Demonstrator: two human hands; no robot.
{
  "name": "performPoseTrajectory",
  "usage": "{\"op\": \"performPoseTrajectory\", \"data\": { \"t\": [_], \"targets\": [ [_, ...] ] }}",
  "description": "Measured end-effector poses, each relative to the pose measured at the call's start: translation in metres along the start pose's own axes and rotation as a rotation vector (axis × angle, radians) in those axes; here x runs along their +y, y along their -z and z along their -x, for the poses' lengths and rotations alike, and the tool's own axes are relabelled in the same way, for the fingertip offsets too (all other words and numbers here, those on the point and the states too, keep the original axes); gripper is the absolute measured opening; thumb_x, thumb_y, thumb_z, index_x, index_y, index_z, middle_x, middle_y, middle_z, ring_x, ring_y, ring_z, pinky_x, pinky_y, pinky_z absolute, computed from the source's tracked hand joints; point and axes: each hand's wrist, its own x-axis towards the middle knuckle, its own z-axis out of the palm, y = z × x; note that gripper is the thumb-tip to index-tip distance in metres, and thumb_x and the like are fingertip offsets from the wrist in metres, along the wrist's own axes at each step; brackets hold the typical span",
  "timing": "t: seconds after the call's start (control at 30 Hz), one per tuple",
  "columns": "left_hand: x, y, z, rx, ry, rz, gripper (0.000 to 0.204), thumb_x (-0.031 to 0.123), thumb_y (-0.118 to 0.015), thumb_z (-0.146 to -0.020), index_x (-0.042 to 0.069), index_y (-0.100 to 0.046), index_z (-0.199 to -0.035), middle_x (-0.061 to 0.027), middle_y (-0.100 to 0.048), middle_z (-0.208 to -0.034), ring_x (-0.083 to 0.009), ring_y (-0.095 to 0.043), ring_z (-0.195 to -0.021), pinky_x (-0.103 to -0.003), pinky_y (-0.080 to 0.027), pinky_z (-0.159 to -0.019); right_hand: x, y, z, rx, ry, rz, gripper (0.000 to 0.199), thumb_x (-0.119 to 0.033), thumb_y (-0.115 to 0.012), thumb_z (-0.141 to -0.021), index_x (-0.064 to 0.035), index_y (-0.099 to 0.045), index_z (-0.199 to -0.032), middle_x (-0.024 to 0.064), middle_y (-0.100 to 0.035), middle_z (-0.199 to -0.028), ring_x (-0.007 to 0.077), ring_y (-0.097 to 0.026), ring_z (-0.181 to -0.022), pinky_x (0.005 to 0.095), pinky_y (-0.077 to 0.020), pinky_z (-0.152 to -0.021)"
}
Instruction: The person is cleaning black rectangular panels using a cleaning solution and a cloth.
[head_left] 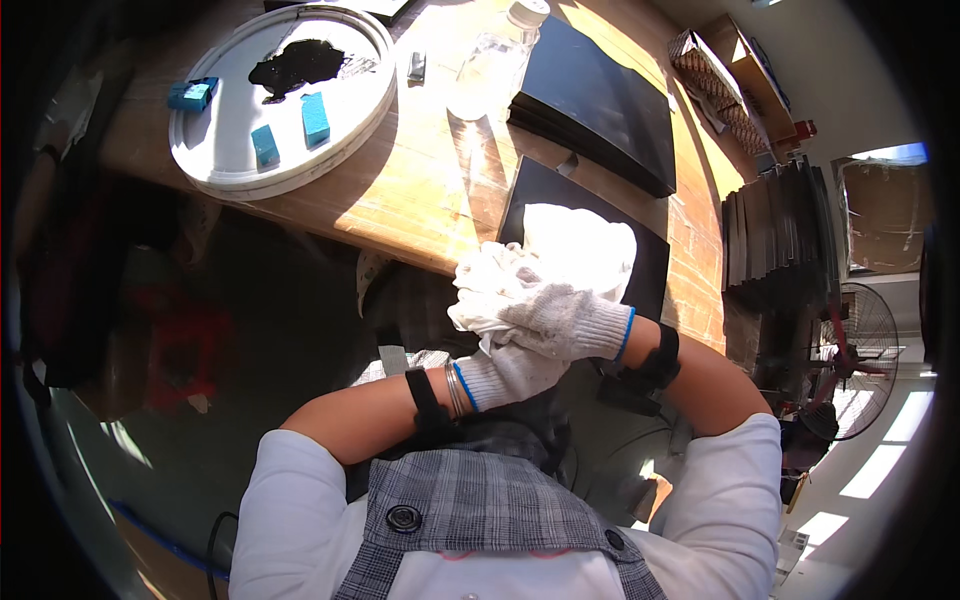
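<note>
My left hand (514, 375) and my right hand (565, 318) meet at the table's near edge, both in grey-white knit gloves with blue cuffs. The right crosses over the left and hides most of its fingers. Between them is a bunched white cloth (582, 245), crumpled on the left and spread out on the right, gripped by both hands. Beneath the cloth lies a flat black panel (648, 262), partly covered. Just beyond it is a stack of black panels (600, 95).
At the far left, a white round lid (215, 150) bears a black paint puddle (300, 68) and blue sponge pieces (315, 118). A clear bottle (490, 65) stands by the stack. More dark panels (780, 230) stand at right, near a fan (848, 358).
</note>
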Motion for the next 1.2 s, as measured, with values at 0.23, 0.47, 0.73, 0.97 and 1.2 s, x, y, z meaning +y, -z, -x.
{"op": "performPoseTrajectory", "data": {
  "t": [0.23,0.47,0.73,0.97,1.2],
  "targets": [
    [-0.035,0.054,-0.025,-0.005,0.306,0.617,0.033,0.021,-0.057,-0.089,-0.001,-0.061,-0.113,-0.0188,-0.063,-0.114,-0.0284,-0.063,-0.108,-0.034,-0.056,-0.083,0.060,0.025,-0.029,-0.038,-0.401,0.598,0.073,-0.035,-0.068,-0.086,-0.0145,-0.038,-0.149,0.0169,-0.039,-0.151,0.0355,-0.035,-0.140,0.0474,-0.0298,-0.114],
    [-0.037,0.056,-0.014,-0.054,0.046,0.301,0.042,0.019,-0.055,-0.087,0.005,-0.060,-0.127,-0.0132,-0.062,-0.101,-0.0253,-0.064,-0.094,-0.033,-0.055,-0.070,0.012,-0.011,0.000,0.163,-0.180,0.065,0.043,-0.031,-0.057,-0.091,-0.0198,-0.058,-0.133,0.0170,-0.053,-0.134,0.0369,-0.047,-0.126,0.0499,-0.0355,-0.109],
    [-0.043,0.055,-0.020,-0.158,0.002,0.303,0.042,0.015,-0.056,-0.084,0.000,-0.057,-0.124,-0.0174,-0.053,-0.130,-0.0347,-0.051,-0.124,-0.044,-0.047,-0.101,0.072,0.014,-0.011,0.195,-0.567,0.070,0.046,-0.018,-0.059,-0.084,-0.0196,-0.058,-0.131,0.0108,-0.053,-0.136,0.0364,-0.047,-0.127,0.0497,-0.0357,-0.108],
    [-0.035,0.060,-0.040,-0.258,-0.088,0.245,0.050,0.006,-0.049,-0.087,0.001,-0.049,-0.137,-0.0163,-0.048,-0.139,-0.0339,-0.045,-0.130,-0.048,-0.035,-0.113,0.145,-0.068,0.140,0.645,-1.109,0.492,0.040,-0.029,-0.046,-0.093,-0.0166,-0.050,-0.131,0.0163,-0.047,-0.135,0.0332,-0.045,-0.127,0.0442,-0.0326,-0.109],
    [-0.039,0.055,-0.015,-0.384,-0.015,0.176,0.036,0.013,-0.054,-0.087,0.001,-0.060,-0.120,-0.0174,-0.054,-0.133,-0.0334,-0.052,-0.121,-0.045,-0.045,-0.099,0.048,-0.037,-0.017,0.399,-0.622,0.003,0.036,-0.037,-0.056,-0.086,-0.0139,-0.066,-0.111,0.0146,-0.067,-0.114,0.0320,-0.062,-0.106,0.0468,-0.0484,-0.090]
  ]
}}
